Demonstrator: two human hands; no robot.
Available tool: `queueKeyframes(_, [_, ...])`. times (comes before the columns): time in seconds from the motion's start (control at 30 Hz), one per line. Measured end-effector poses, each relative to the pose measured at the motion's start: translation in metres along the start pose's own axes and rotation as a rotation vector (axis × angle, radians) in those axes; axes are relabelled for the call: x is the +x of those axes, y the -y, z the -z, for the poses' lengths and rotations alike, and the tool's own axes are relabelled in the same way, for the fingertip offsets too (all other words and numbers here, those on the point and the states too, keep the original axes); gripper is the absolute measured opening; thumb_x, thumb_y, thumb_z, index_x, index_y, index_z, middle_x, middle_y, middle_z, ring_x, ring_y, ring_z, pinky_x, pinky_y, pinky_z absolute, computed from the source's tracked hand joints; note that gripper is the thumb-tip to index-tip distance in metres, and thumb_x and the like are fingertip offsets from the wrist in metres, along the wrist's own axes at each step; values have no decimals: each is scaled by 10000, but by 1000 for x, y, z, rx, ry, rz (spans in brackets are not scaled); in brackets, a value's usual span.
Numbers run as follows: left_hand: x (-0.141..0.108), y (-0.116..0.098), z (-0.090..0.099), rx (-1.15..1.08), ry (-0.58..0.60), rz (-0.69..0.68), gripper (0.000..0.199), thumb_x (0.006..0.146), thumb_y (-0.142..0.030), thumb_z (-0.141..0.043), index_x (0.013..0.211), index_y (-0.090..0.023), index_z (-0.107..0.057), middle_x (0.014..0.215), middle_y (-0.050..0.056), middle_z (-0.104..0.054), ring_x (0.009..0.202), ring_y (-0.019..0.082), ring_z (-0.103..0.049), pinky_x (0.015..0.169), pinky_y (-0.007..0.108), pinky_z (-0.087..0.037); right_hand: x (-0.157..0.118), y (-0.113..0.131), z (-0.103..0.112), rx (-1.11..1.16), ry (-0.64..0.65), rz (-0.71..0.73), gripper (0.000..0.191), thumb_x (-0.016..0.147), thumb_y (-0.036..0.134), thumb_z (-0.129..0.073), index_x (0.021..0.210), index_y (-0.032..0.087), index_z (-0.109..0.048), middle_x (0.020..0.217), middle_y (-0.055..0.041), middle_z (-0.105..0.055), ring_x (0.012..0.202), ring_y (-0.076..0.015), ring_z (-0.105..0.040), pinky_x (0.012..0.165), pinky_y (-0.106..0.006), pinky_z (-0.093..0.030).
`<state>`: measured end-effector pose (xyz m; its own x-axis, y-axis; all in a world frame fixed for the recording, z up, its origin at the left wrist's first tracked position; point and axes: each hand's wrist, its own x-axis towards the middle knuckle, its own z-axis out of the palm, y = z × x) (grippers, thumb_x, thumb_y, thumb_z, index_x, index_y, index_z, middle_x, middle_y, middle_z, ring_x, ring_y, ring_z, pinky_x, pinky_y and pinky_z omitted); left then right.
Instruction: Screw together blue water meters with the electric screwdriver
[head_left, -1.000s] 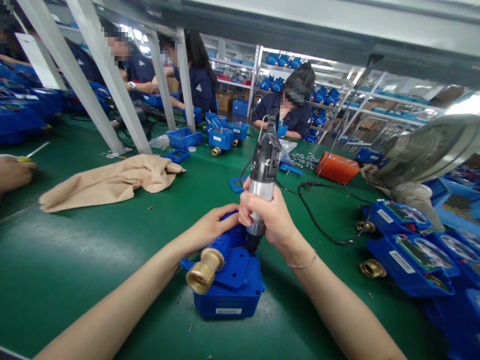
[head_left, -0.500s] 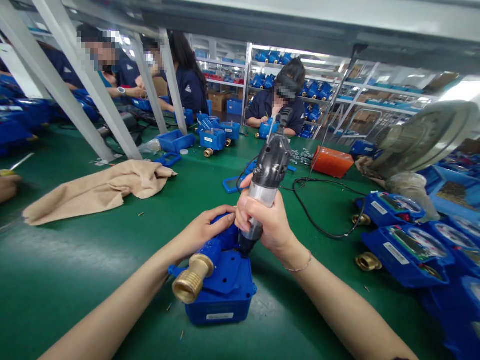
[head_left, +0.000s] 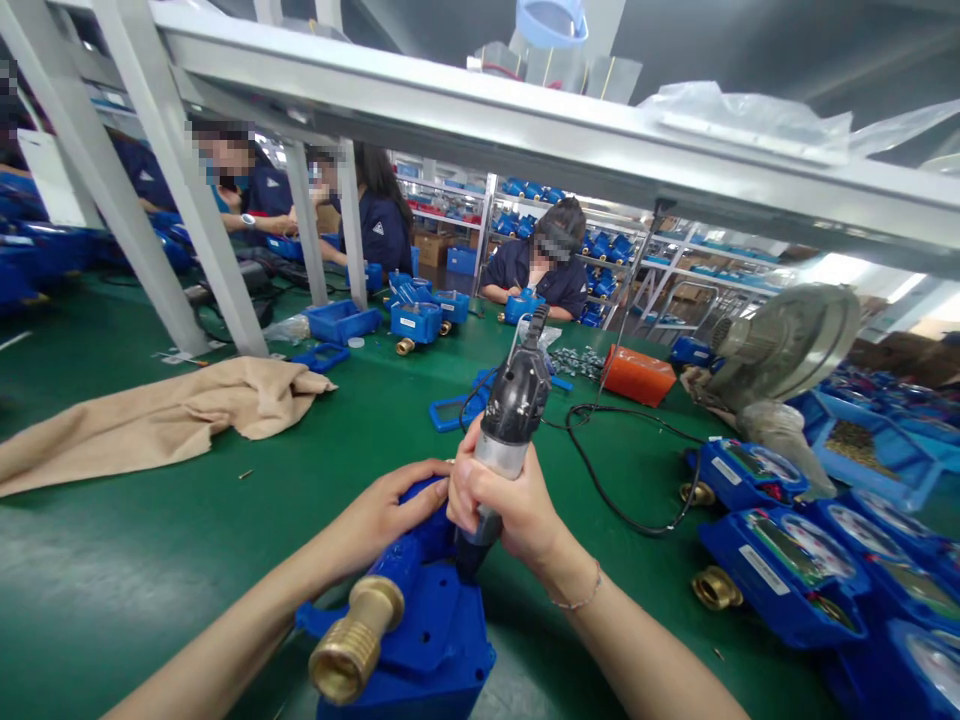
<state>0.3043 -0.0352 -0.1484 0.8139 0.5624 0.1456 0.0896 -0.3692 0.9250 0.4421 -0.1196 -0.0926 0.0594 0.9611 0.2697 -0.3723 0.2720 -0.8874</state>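
Observation:
My right hand is wrapped around a black and silver electric screwdriver, which stands nearly upright with its lower end pressed down into the blue plastic housing of a water meter. The tip is hidden where it meets the housing. My left hand rests on top of the meter's blue body, steadying it. A brass threaded end points toward me at the meter's front left. The lower part of the meter is cut off by the frame's bottom edge.
Several assembled blue meters and brass fittings lie to the right, beside a black cable and a fan. A beige cloth lies left on the green bench. Co-workers sit beyond the metal uprights.
The view has tilted upward, so the meter and my hands sit lower in the picture. Both hands keep the same hold, and the screwdriver remains on the meter.

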Motion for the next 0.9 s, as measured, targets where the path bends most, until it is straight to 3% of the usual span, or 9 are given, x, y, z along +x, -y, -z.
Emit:
queueKeyframes(0.3, [1,-8,3,55,12,32,480,912,-538,-459,1161,-185,-668,1199,29,-707,1091,239,-638,975,285,-466,7,8,5,75,136,-5,225,779,214,-710,829,175,-494,495,84,-520,361,-65,-429,416,-192,-377])
queueKeyframes(0.53, [0,-2,6,83,18,34,463,921,-519,-458,1174,-187,-660,1199,31,-705,1098,246,-636,996,301,-457,15,9,3,75,192,-36,203,793,211,-688,838,176,-493,489,86,-505,371,-71,-428,427,-199,-380])
queueKeyframes(0.9, [0,-7,5,85,13,43,411,898,-506,-470,1061,-186,-670,1121,35,-725,1043,250,-648,949,296,-481,16,5,2,41,187,-42,184,801,206,-664,831,181,-484,497,87,-509,383,-68,-437,446,-199,-379])
